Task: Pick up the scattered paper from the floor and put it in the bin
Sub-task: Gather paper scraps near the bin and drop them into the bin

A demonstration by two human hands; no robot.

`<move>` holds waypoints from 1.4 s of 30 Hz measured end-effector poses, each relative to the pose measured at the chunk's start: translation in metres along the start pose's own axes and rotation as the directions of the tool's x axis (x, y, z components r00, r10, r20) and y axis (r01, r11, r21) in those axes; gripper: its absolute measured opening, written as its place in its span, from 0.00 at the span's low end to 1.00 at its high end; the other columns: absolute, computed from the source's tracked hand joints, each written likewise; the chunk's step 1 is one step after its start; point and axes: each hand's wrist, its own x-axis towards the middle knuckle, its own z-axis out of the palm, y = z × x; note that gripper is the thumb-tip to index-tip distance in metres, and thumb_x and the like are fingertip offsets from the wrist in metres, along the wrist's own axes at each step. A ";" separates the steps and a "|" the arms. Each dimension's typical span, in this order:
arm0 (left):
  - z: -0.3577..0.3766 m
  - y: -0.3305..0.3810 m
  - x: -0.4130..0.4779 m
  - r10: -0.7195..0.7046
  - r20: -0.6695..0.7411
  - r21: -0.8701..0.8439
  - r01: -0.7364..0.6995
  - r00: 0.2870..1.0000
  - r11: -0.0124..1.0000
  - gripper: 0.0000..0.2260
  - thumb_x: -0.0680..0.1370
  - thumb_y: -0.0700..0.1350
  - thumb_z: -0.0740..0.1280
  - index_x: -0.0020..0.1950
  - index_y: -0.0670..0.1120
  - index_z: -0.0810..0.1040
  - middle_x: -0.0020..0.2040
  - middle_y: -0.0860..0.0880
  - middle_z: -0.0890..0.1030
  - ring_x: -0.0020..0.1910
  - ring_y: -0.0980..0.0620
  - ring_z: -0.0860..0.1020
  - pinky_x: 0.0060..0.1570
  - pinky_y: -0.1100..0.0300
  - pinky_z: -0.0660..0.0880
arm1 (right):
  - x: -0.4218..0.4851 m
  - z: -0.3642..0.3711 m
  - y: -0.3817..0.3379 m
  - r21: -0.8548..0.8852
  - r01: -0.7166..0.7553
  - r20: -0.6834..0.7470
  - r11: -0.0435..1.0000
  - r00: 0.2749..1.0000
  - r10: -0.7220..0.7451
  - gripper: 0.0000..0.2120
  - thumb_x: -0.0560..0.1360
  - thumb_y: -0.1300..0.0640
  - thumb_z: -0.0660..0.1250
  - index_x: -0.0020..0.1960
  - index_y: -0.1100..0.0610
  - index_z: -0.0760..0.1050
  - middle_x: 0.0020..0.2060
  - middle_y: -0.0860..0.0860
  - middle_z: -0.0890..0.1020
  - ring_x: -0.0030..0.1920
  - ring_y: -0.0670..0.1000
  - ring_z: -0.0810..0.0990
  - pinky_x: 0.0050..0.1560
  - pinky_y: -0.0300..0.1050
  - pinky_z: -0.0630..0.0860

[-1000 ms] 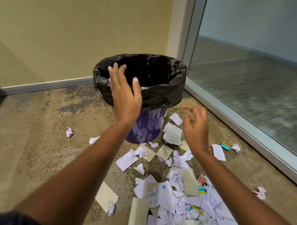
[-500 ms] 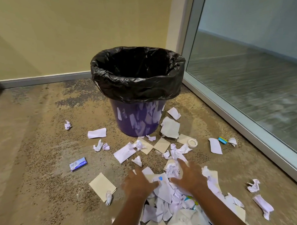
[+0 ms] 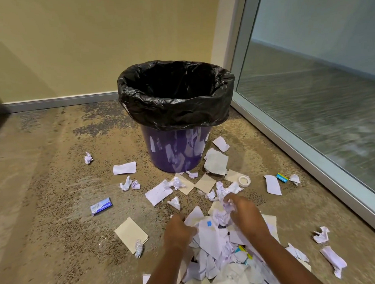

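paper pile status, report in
Left hand grips the paper pile, right hand grips crumpled paper. Bin upright beyond, scraps scattered around it. Tape roll among them.

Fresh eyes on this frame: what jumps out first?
The purple bin with its black liner stands mid-frame. In front of it, at bottom centre, both hands dig into a paper pile: the left hand grips sheets, the right hand a crumpled ball.

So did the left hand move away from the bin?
Yes. The left hand was up at the rim of the bin a second ago; now it is down on the floor in front of it, gripping sheets in the paper pile.
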 end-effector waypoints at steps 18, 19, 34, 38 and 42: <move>-0.063 0.104 -0.037 0.548 -0.441 -0.027 -0.621 0.711 0.784 0.09 0.77 0.45 0.67 0.55 0.44 0.79 0.48 0.49 0.82 0.44 0.52 0.79 0.33 0.69 0.71 | 0.106 -0.171 -0.191 -0.360 0.556 -0.244 0.749 0.719 -0.651 0.30 0.74 0.66 0.63 0.72 0.49 0.60 0.66 0.56 0.71 0.63 0.58 0.73 0.58 0.54 0.74; -0.067 0.106 -0.040 0.555 -0.457 -0.036 -0.638 0.695 0.769 0.08 0.77 0.44 0.67 0.54 0.45 0.79 0.46 0.49 0.82 0.43 0.52 0.79 0.34 0.66 0.74 | 0.109 -0.170 -0.191 -0.375 0.538 -0.196 0.755 0.750 -0.632 0.33 0.73 0.64 0.66 0.73 0.48 0.57 0.68 0.56 0.69 0.66 0.59 0.70 0.62 0.57 0.72; -0.191 0.202 -0.048 0.400 -0.822 -0.134 -0.821 0.405 0.555 0.05 0.73 0.40 0.68 0.41 0.47 0.73 0.43 0.49 0.79 0.40 0.53 0.76 0.42 0.61 0.75 | 0.049 -0.055 -0.004 0.208 0.047 -0.390 0.977 0.920 0.039 0.21 0.75 0.63 0.61 0.67 0.60 0.66 0.63 0.60 0.73 0.63 0.60 0.71 0.61 0.51 0.69; -0.209 0.237 -0.008 0.228 -0.778 -0.355 -0.709 0.585 0.609 0.09 0.75 0.40 0.66 0.38 0.48 0.68 0.49 0.46 0.78 0.47 0.47 0.78 0.55 0.56 0.79 | 0.032 -0.017 0.013 0.069 -0.059 -0.117 0.996 0.991 0.066 0.21 0.75 0.62 0.61 0.67 0.58 0.66 0.64 0.60 0.71 0.66 0.59 0.69 0.64 0.50 0.68; -0.193 0.239 0.015 0.200 -0.600 -0.336 -0.471 0.775 0.816 0.20 0.78 0.47 0.62 0.68 0.41 0.65 0.68 0.41 0.71 0.66 0.43 0.72 0.68 0.52 0.70 | 0.022 0.000 0.017 -0.028 -0.062 0.018 0.998 0.998 0.062 0.22 0.77 0.58 0.61 0.70 0.56 0.64 0.68 0.58 0.68 0.69 0.57 0.67 0.67 0.46 0.65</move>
